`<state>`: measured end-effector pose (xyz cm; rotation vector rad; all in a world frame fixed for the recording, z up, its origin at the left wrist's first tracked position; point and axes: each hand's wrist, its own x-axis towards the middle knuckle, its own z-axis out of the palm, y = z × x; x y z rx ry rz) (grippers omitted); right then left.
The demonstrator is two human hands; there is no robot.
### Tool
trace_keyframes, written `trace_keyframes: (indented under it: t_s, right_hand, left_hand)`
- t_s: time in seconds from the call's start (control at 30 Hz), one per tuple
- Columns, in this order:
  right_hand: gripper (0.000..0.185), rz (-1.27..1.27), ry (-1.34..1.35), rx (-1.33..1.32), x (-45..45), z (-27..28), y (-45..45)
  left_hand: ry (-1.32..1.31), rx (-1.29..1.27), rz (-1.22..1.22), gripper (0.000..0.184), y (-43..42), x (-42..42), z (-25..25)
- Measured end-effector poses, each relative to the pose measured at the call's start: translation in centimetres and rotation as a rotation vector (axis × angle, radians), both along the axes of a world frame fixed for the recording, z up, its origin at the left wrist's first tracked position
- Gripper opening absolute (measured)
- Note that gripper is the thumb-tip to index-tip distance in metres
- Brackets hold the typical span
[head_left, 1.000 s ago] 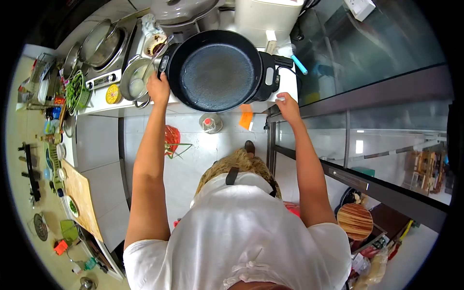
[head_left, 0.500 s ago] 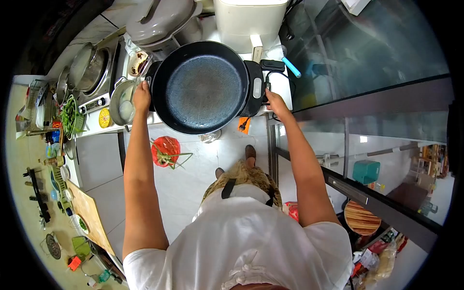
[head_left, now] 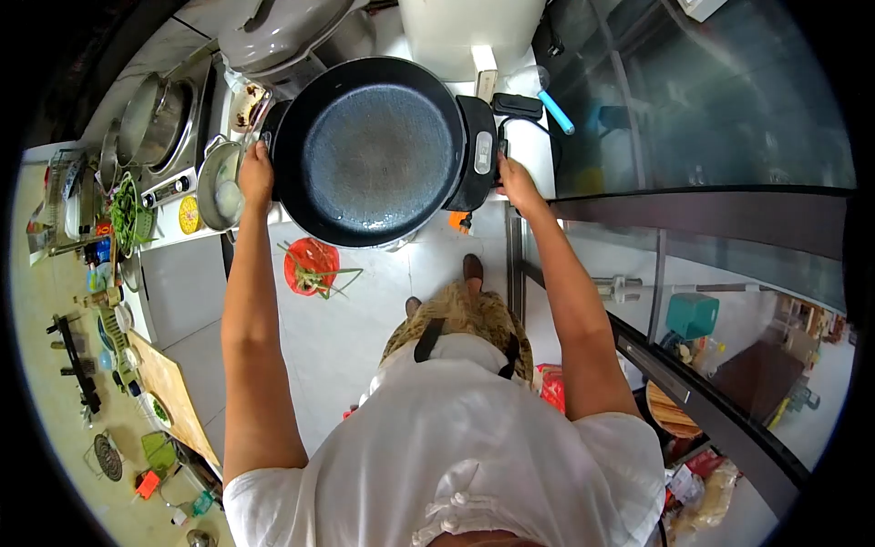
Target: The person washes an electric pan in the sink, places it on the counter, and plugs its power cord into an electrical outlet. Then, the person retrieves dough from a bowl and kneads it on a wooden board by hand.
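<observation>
A wide black electric skillet (head_left: pixel 378 150) is held out level in front of me, with nothing in it. My left hand (head_left: pixel 256 173) is closed on its left handle, fingers mostly hidden beneath. On the other side my right hand (head_left: pixel 519 185) grips the right handle, just outside the grey control panel (head_left: pixel 483 152). Beside my left hand stands a metal pot (head_left: pixel 219 185) with pale contents I cannot make out. A curved clear edge, perhaps a glass lid, shows between the pot and the skillet.
Behind the skillet are a grey pressure cooker (head_left: pixel 273 41) and a white appliance (head_left: pixel 469 41). A steel pan (head_left: pixel 150 123) sits on the cooktop at left. A red bag (head_left: pixel 310 267) with green stalks lies on the floor. Glass sliding panels (head_left: pixel 729 109) line the right side.
The skillet and both hands sit slightly higher in the view, and the skillet a little further left. The whole view has shifted a little. Both hands keep their hold.
</observation>
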<state>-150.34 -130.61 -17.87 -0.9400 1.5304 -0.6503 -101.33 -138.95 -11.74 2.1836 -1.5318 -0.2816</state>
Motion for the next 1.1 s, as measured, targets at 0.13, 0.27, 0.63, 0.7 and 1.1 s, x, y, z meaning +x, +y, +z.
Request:
trace_keyframes:
  t_s: [0.13,0.27,0.63,0.7,1.1]
  right_hand:
    - [0.061,0.037,-0.013,0.024,-0.4,0.2,-0.3]
    - [0.060,0.058,-0.016,0.013,-0.4,-0.2,-0.4]
    - [0.039,-0.065,0.161,-0.334,0.1,2.0,6.4]
    - [0.036,-0.003,0.196,-0.373,-0.7,3.2,8.1]
    - [0.014,-0.174,0.095,-0.499,-0.2,19.7,17.1]
  left_hand:
    - [0.030,-0.040,-0.019,0.047,-0.5,0.4,-0.5]
    - [-0.066,-0.006,0.012,0.049,-0.1,-0.2,0.6]
    - [0.171,-0.250,-0.168,0.045,1.8,-0.1,1.4]
    - [-0.026,-0.428,-0.188,0.038,4.7,-2.0,3.7]
    - [1.257,1.014,-0.569,0.052,25.6,-23.3,7.7]
